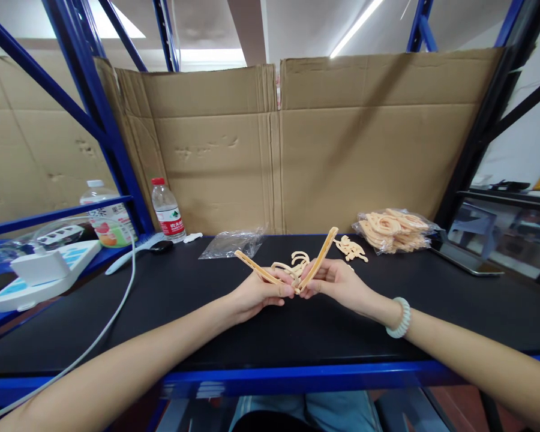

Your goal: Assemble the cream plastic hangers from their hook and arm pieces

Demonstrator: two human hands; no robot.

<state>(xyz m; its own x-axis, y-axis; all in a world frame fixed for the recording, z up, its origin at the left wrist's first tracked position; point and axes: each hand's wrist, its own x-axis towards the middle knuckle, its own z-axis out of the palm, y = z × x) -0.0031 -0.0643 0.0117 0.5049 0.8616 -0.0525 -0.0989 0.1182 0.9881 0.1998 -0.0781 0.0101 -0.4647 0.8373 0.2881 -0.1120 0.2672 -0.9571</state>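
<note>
Counter [198,336]: red-capped bottle [168,211], flat clear bag [232,243], bagged beige pieces [392,231] behind, loose pieces [351,248]; left hand [263,292] and right hand [337,282], each grip closed on beige strips [318,260].

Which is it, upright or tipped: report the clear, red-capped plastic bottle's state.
Upright: the clear, red-capped plastic bottle stands base-down on the black tabletop, its cap at the top.

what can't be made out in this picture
All in the head view:
- Lower ends of the left strip and right strip: covered by the left hand and right hand.
- Piece count in the bag: overlap and shiny film.
- Fine print on the red-capped bottle: too small.
</note>
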